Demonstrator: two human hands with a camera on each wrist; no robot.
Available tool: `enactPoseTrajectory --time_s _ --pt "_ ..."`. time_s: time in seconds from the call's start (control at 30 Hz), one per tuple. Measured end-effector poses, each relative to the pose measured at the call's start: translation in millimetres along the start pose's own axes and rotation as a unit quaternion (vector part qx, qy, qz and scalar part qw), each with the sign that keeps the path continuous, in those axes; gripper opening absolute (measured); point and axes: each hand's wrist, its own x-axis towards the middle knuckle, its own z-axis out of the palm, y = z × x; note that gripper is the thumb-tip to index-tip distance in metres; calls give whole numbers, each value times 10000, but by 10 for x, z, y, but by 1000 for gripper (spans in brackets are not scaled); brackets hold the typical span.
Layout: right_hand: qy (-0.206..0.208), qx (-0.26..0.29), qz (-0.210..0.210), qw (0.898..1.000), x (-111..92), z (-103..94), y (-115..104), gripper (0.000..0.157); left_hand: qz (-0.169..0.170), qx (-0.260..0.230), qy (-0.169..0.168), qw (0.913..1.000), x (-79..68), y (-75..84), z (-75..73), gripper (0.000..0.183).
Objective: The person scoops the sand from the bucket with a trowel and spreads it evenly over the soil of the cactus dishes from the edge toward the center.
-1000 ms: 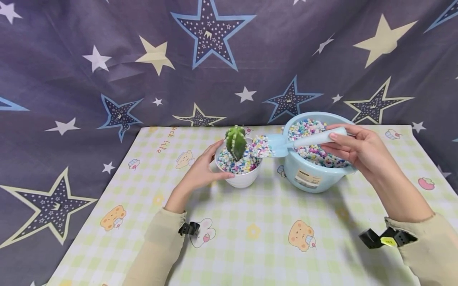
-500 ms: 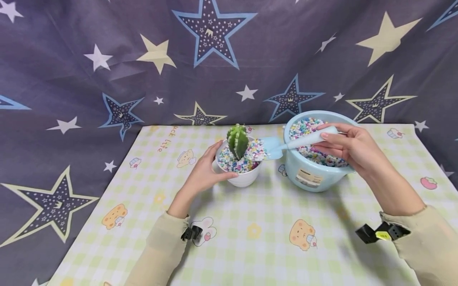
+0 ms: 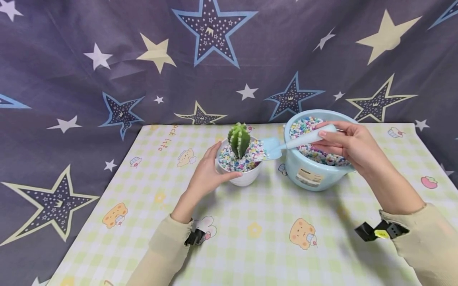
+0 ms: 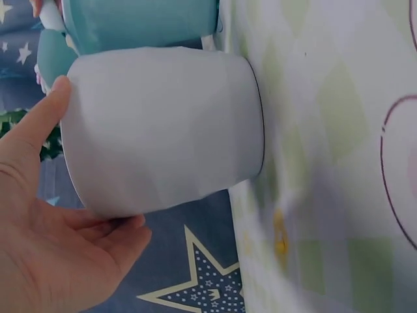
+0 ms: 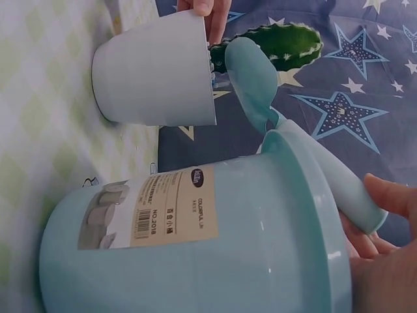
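In the head view, my left hand (image 3: 207, 174) holds the side of a white flowerpot (image 3: 247, 179), its thumb at the front near the rim. A ribbed green cactus (image 3: 239, 139) stands in it amid multicoloured granules. My right hand (image 3: 359, 147) grips the handle of a light blue trowel (image 3: 304, 140). The blade, loaded with granules, slants over the pot's right rim, close to the cactus. In the right wrist view, the trowel's neck passes right by the rim of the blue bucket (image 5: 260, 261); whether they touch I cannot tell.
The bucket holds many more granules (image 3: 307, 126) and stands on the right, behind the trowel handle. A green-checked cloth (image 3: 250, 254) with cartoon prints covers the table. Behind its far edge hangs a dark curtain (image 3: 143, 20) with stars.
The trowel has moved left, bringing its blade farther over the pot, then stayed almost still. My left hand and the flowerpot have shifted slightly to the right.
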Motion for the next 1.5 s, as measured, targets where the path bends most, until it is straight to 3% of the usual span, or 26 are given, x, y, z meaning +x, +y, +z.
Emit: enactPoseTrajectory --time_s 0.37,0.6,0.93,1.23,1.37,1.5 --pt "110 -664 -145 9976 62 201 -14 13 -115 65 -242 9996 14 -66 -96 122" --pt "110 -1026 -292 9942 43 273 -9 12 -275 13 100 9996 -70 -82 -9 124" --pt "222 -1433 -512 9881 -22 309 11 13 -458 302 466 9974 -158 37 70 126" --pt "356 -1793 -665 9809 -60 407 -33 9 -139 6 -221 9997 -14 -38 -108 123" --pt "350 -1850 -852 9784 -79 442 -19 8 -119 89 -108 9998 16 -39 -85 123" --pt "489 -2215 -981 9690 -152 434 22 7 -229 322 -2 9992 6 48 20 123"
